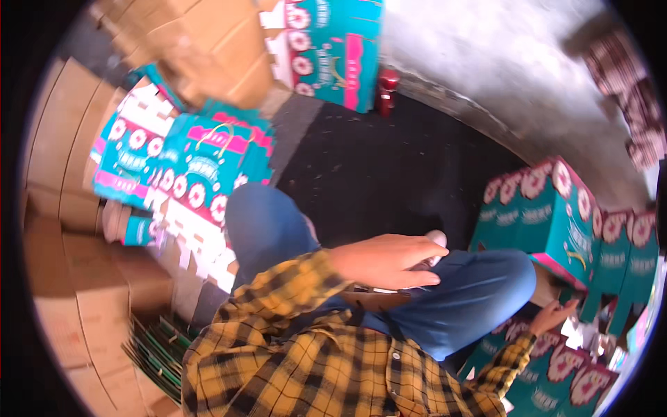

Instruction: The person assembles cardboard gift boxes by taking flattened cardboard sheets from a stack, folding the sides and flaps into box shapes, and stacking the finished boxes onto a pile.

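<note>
I sit with bent knees in blue jeans (479,288). My left hand (389,261) hovers over my lap with fingers stretched and thumb apart; nothing shows held in it. Just beyond its fingertips a pale shoe tip (436,240) is visible. My right hand (551,317) reaches out to the right, fingers loosely extended, among teal and pink printed boxes. Closest to it are a standing teal box (571,240) above and a row of teal boxes (549,379) below. Whether its fingertips touch a box is unclear.
Flattened teal cartons (198,163) lie stacked at the left, beside brown cardboard boxes (104,292). A tall teal stack (337,55) leans at the back near a red bottle-like object (388,90). A black mat (389,160) covers the floor ahead, bordered by a pale wall (486,62).
</note>
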Tool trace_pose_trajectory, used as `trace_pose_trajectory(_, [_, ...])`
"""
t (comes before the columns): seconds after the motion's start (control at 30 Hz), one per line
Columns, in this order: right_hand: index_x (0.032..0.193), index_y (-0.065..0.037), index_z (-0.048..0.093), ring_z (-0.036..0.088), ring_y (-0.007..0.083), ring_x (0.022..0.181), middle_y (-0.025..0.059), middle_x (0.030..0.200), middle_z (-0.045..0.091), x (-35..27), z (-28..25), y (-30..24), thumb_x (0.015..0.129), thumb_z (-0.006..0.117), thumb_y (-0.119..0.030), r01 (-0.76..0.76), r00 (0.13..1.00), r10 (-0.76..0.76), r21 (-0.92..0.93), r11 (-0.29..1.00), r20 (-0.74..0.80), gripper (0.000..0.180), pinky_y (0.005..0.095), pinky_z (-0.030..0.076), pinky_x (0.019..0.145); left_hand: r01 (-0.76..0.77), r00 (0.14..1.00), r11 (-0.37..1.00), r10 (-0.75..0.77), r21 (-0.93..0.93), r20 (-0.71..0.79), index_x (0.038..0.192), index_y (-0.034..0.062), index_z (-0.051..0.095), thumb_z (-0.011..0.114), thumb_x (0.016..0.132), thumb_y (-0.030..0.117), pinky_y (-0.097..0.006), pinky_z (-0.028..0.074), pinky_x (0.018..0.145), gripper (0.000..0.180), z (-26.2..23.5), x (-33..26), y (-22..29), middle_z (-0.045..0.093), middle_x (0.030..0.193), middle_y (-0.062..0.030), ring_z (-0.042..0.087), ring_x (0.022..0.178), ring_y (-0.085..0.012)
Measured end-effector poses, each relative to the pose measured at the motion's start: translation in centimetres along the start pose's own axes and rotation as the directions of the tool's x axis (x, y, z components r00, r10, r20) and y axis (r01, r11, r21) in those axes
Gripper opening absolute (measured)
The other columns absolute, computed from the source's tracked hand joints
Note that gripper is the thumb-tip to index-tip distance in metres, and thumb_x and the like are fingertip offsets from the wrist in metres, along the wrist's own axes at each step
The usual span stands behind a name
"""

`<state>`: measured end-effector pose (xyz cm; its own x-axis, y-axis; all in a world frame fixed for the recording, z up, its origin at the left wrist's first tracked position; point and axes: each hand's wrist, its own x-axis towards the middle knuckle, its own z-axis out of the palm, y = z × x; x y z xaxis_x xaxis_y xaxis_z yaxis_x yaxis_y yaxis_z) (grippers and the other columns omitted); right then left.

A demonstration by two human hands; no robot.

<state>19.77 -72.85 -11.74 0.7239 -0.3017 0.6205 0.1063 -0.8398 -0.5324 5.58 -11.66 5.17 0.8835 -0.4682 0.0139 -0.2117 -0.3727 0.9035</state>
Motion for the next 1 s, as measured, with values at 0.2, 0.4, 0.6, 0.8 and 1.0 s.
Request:
trace_pose_trajectory(0.2, [0.150, -0.003, 0.047, 0.061, 0.0236, 0.118, 0.0149, 0.137, 0.059, 4.6, 3.9, -23.3, 0.106, 0.047, -0.004, 0.225, 0.905, -0.327, 0.345, 0.911, 0.272, 0.044, 0.0356, 0.048, 0.100, -0.055, 0.230, 0.977, -0.186, -0.204, -0.955, 0.131, 0.0004, 0.059, 0.056, 0.103, 0.018, -0.034, 0.054, 0.088, 0.033, -7.6, -17.1, -2.9, 0.067, 0.121, -0.0137, 0.067, 0.102, -0.0203])
trace_pose_trajectory(0.4, [0.131, 0.001, 0.062, 0.068, 0.0224, 0.103, 0.0138, 0.114, 0.071, 0.4, 10.2, -36.8, 0.103, 0.056, -0.004, 0.292, 0.601, -0.553, 0.486, 0.824, 0.577, 0.029, 0.0336, 0.052, 0.092, -0.415, -0.086, 0.681, -0.690, -0.604, -0.719, 0.118, 0.0032, 0.063, 0.064, 0.099, 0.023, -0.034, 0.053, 0.085, 0.027, -7.9, -32.6, -21.9, 0.070, 0.111, -0.0102, 0.066, 0.100, -0.0209])
trace_pose_trajectory(0.6, [0.126, -0.002, 0.064, 0.071, 0.0301, 0.096, 0.0171, 0.106, 0.071, -2.6, 13.8, -40.3, 0.096, 0.063, -0.008, 0.473, 0.224, -0.570, 0.423, 0.773, 0.791, 0.031, 0.0391, 0.055, 0.084, -0.767, -0.192, 0.438, -0.854, -0.469, -0.484, 0.124, 0.0046, 0.057, 0.069, 0.096, 0.030, -0.044, 0.053, 0.093, 0.040, -2.3, -42.2, -39.0, 0.060, 0.119, -0.0099, 0.060, 0.111, -0.0234])
trace_pose_trajectory(0.8, [0.127, -0.003, 0.063, 0.071, 0.0303, 0.092, 0.0161, 0.102, 0.071, -2.8, 14.3, -41.1, 0.095, 0.064, -0.009, 0.532, 0.176, -0.521, 0.365, 0.764, 0.835, 0.032, 0.0403, 0.054, 0.082, -0.910, -0.333, 0.396, -0.873, -0.120, -0.356, 0.138, 0.0030, 0.039, 0.072, 0.093, 0.047, -0.043, 0.053, 0.095, 0.071, -4.1, -44.6, -43.9, 0.055, 0.124, -0.0081, 0.060, 0.113, -0.0232])
trace_pose_trajectory(1.0, [0.125, -0.004, 0.064, 0.070, 0.0299, 0.092, 0.0157, 0.102, 0.071, -2.7, 14.5, -40.5, 0.096, 0.063, -0.010, 0.558, 0.199, -0.480, 0.304, 0.772, 0.854, 0.030, 0.0403, 0.054, 0.081, -0.926, -0.345, 0.376, -0.871, -0.023, -0.349, 0.130, -0.0022, 0.046, 0.074, 0.088, 0.057, -0.044, 0.054, 0.096, 0.078, -7.0, -43.6, -42.7, 0.060, 0.124, -0.0138, 0.061, 0.115, -0.0300])
